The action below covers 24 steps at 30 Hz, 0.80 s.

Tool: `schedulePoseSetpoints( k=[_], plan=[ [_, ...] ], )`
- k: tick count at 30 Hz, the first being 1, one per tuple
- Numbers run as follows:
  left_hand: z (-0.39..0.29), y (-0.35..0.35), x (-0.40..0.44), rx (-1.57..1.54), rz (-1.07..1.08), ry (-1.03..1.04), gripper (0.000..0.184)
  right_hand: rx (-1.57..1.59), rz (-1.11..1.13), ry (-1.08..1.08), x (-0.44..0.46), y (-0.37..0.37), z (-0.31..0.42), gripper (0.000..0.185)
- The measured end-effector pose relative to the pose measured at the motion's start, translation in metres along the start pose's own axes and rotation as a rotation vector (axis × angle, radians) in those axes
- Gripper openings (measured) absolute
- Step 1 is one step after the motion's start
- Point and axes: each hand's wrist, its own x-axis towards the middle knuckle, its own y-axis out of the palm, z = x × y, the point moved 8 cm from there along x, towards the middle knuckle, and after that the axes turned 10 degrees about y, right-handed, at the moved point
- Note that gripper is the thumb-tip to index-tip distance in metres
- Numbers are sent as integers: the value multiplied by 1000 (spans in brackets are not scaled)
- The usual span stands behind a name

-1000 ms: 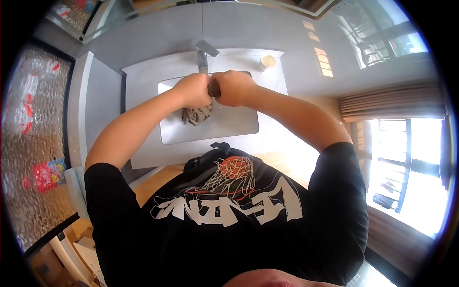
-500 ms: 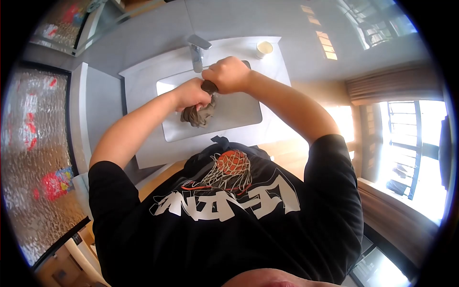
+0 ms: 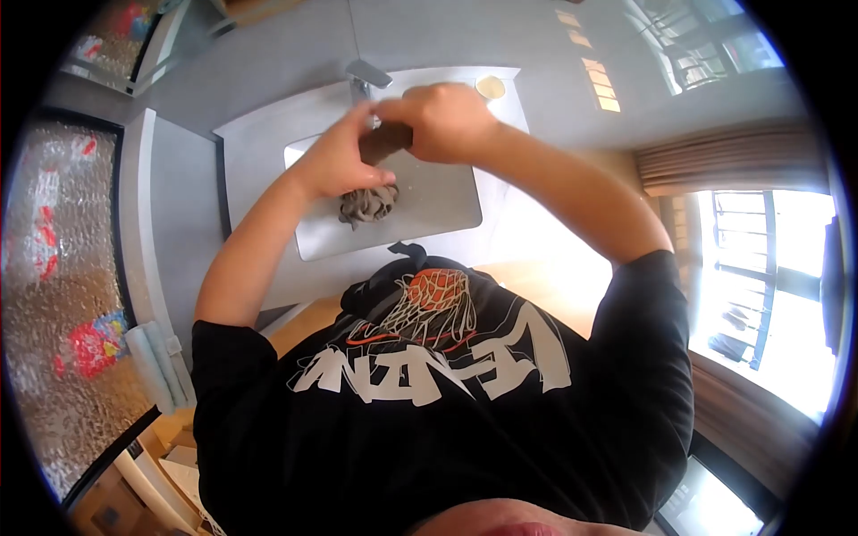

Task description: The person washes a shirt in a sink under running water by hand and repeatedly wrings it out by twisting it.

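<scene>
A twisted brown-grey cloth (image 3: 388,141) stretches between my two hands above the sink (image 3: 438,201), and its bunched lower end hangs below my left hand. My right hand (image 3: 444,121) is closed around the upper part of the cloth. My left hand (image 3: 342,159) has its thumb and fingers apart, with the cloth between them; whether it grips the cloth is hard to tell. Behind my hands stands the chrome faucet (image 3: 365,79), its lower part mostly hidden.
A pale cup (image 3: 490,87) stands at the back right of the white counter (image 3: 259,183). Textured glass (image 3: 67,205) is on the left, near a light blue rolled item (image 3: 154,366). A brown curtain (image 3: 724,159) and bright window lie on the right.
My left hand has gone from closed on the cloth to thumb and fingers apart, moving up beside it. My right hand has shifted slightly, still on the cloth, and more of the twisted part shows.
</scene>
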Motion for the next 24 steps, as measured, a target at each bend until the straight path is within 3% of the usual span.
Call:
schedulePoseSetpoints(
  k=[2, 5, 9, 12, 13, 16, 18, 19, 20, 22, 24],
  plan=[
    [-3, -14, -7, 45, -155, 181, 76, 66, 26, 115, 5, -15, 1, 28],
    [-18, -19, -31, 215, -484, 780, 77, 171, 148, 251, 3, -34, 11, 23],
    [-1, 9, -44, 364, -983, 712, 62, 424, 143, 376, -4, -39, 9, 23],
    [32, 14, -29, 264, -933, 414, 43, 514, 226, 473, -12, -37, -1, 26],
    [25, 7, -26, 286, -965, 440, 28, 532, 264, 500, -18, -36, -8, 27],
    [1, -1, -19, 318, -781, 465, 27, 923, 531, 589, -53, -22, -32, 54],
    [-28, -5, -16, 444, -661, 632, 34, 1526, 649, 310, -78, -15, -34, 97],
    [-47, -6, -15, 506, -601, 698, 36, 1818, 833, 200, -91, -5, -30, 120],
    [-64, -6, -13, 566, -535, 762, 37, 2110, 960, 46, -92, -9, -17, 126],
    [-92, -4, -8, 663, -476, 905, 38, 2379, 927, 175, -94, 5, -4, 127],
    [-111, 1, -5, 769, -425, 992, 37, 2544, 1033, 30, -92, 14, 27, 118]
  ],
)
